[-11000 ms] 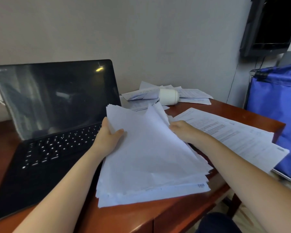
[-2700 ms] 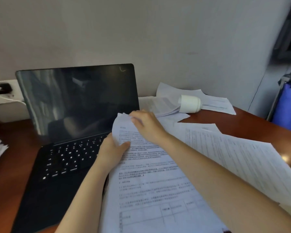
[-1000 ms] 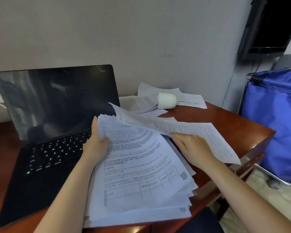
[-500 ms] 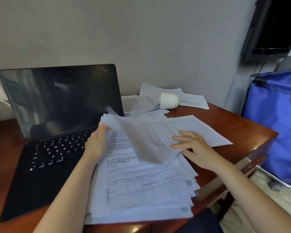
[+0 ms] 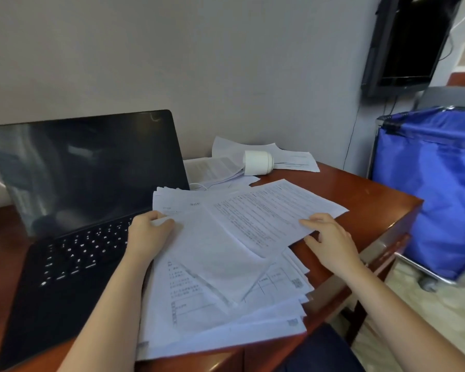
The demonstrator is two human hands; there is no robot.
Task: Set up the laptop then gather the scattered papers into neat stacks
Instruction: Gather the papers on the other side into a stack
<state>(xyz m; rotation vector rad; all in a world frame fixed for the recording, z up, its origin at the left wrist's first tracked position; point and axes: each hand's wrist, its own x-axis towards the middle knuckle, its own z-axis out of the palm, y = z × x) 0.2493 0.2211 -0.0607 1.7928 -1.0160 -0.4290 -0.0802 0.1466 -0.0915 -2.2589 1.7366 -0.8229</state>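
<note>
Left hand (image 5: 145,234) grips thin, rectangular printed papers (image 5: 226,264).

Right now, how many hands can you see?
2. The left hand grips the stack beside the laptop; the right hand touches the top sheet at its corner.

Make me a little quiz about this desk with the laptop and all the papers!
1. True or false: the laptop is open.
2. What lies on the papers by the wall? A) a white bottle B) scissors C) a mug
3. Fill in: the ___ hand grips the stack beside the laptop.

Key: 1 true; 2 A; 3 left hand.
</note>
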